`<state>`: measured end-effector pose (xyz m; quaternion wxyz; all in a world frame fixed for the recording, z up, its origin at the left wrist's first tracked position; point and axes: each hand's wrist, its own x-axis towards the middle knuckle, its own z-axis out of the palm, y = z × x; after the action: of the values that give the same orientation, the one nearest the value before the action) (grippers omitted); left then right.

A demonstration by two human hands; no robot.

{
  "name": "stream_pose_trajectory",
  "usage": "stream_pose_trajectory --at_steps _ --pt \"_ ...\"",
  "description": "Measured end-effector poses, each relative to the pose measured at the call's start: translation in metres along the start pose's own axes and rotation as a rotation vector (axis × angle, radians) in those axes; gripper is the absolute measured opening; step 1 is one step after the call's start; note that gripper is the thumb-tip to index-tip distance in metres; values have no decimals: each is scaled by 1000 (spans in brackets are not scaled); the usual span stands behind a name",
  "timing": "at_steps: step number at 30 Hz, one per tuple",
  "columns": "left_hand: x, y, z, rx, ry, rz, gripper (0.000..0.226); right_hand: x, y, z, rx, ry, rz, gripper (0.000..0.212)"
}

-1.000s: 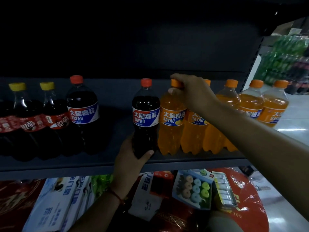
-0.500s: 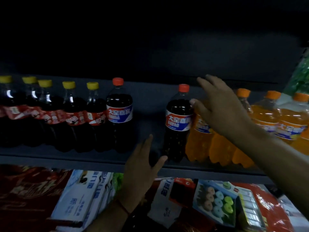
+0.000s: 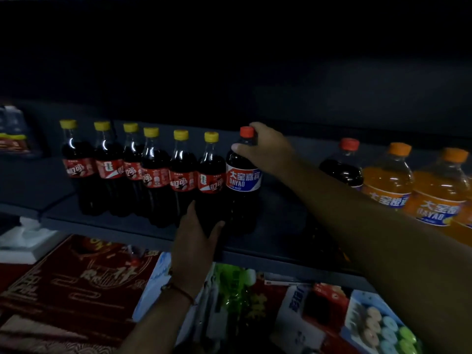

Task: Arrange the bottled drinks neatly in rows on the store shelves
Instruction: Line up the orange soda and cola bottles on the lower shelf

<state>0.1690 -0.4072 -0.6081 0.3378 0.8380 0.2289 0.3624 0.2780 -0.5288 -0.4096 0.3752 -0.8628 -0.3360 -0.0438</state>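
Right hand (image 3: 268, 149) wrapped over neck and shoulder of red-capped dark cola bottle (image 3: 242, 180), thumb on the near side just under the cap, fingers curled behind. Left hand (image 3: 195, 241) pressed flat against the lower front of the dark bottles, fingers together and pointing up, thumb splayed toward the gripped bottle's base; thin cord bracelet (image 3: 178, 290) at wrist.

Gripped bottle: clear smooth plastic, rounded shoulder, dark liquid nearly to the neck, glossy red-white-blue wrap label reading DAYAO. Upright on dark matte metal shelf (image 3: 281, 226), near the front edge.

Immediately left of right hand: row of six yellow-capped cola bottles (image 3: 153, 172), slimmer, red labels, last one touching the gripped bottle. Beyond right forearm: second red-capped dark bottle (image 3: 343, 167), then orange soda bottles (image 3: 388, 180), orange caps, translucent. Below left wrist: glossy printed boxes (image 3: 76, 284), detail blurred.
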Motion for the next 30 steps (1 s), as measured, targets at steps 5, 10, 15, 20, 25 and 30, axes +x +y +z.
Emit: stream_pose_trajectory --at_steps 5,10,15,20,25,30 --pt "-2 9 16 41 22 -87 79 0 0 -10 -93 106 -9 33" --pt "7 2 21 99 43 -34 62 -12 1 -29 -215 107 9 29" --pt "13 -7 23 104 29 9 55 -25 9 -52 -326 94 26 33" --pt "14 -9 22 95 -61 84 53 -36 21 -70 -364 100 61 34" --pt "17 -5 23 2 -197 140 49 -45 26 -75 -400 103 13 41" --pt "13 3 27 -162 -325 85 54 -47 26 -74 -403 -43 21 69"
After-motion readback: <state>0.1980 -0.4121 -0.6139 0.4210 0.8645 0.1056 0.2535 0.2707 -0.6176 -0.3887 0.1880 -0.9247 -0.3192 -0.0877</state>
